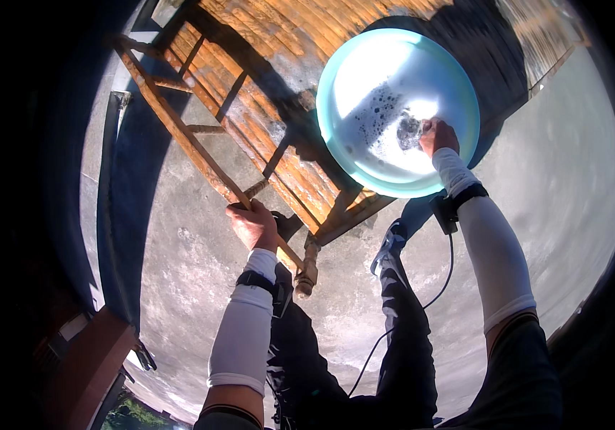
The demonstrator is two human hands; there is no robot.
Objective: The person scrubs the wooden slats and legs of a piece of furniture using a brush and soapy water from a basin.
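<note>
A pale green plastic basin [334, 145] of sudsy water stands on a wooden slatted bench [286, 37] with a side rail. Over the basin's near right part is my right hand [439, 137], its fingers bunched at the foam beside a dark patch; whether they grip something cannot be told. My left hand [255, 223] is closed around the bench's wooden rail [194, 140], close to the turned corner post [307, 271]. Both forearms wear white sleeves and black wrist straps.
Concrete floor [189, 290] surrounds the bench. A black cable [449, 269] hangs from my right wrist across my legs. My shoe [390, 244] is near the bench's front edge. A reddish-brown block-like structure [92, 355] stands at lower left.
</note>
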